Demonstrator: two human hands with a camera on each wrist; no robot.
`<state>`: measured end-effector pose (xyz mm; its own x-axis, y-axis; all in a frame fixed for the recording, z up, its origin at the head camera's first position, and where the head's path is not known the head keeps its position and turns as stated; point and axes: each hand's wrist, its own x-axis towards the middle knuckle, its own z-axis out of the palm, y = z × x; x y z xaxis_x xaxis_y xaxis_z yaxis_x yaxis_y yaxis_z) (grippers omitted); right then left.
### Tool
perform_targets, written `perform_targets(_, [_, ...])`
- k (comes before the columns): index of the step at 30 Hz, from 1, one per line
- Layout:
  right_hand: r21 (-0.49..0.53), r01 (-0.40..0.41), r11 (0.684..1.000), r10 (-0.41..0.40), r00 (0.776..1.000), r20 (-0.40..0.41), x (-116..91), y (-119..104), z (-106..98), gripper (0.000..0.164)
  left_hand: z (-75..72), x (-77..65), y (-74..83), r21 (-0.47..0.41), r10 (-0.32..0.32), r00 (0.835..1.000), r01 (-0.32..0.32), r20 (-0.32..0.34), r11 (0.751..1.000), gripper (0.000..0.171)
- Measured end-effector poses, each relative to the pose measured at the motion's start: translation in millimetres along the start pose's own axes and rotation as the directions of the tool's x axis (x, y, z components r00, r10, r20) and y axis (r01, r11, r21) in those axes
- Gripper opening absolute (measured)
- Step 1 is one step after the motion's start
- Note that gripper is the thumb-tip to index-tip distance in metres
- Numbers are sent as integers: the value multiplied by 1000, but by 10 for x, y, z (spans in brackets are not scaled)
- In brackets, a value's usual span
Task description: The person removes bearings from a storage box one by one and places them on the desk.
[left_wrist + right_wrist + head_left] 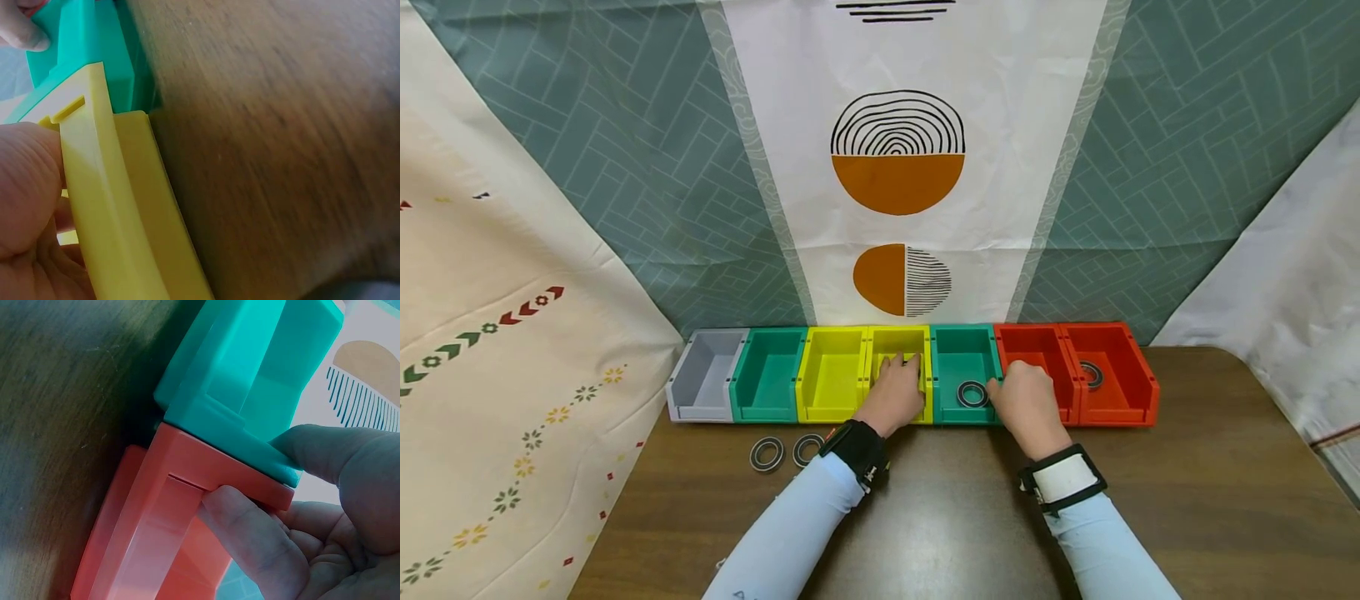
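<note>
My left hand (895, 396) reaches down into the right-hand yellow bin (927, 342). Its fingers are bent behind the bin wall in the left wrist view; a dark sliver shows by the fingertips, and I cannot tell whether they hold it. With thumb and index finger, my right hand (1030, 404) pinches the adjoining walls of the teal bin (262, 394) and the left red bin (134, 531). Inside that teal bin, a ring-shaped ball bearing (973, 394) leans close to the right thumb. Another bearing (1092, 375) rests in the far-right red bin (1120, 412).
Left of the yellow bin, the row continues with another yellow bin (831, 367), a teal bin (771, 367) and a grey bin (703, 375). Two bearings, one (767, 454) fully visible and one (805, 448) by the left wrist, lie on the wooden table (955, 517). Patterned cloth (677, 208) hangs behind.
</note>
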<state>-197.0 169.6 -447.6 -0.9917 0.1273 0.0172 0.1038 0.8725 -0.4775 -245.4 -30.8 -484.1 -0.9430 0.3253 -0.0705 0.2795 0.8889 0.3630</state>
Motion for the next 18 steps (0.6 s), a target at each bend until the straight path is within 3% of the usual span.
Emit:
perform_targets(11, [-11, 5, 1000, -5, 1000, -1, 11, -15, 0, 33, -91, -13, 28, 65, 4, 1000, -4, -5, 998, 40])
perform_targets(18, [-11, -8, 1000, 8, 1000, 10, 7, 1, 5, 32, -69, -1, 30, 212, 84, 996, -74, -38, 974, 20])
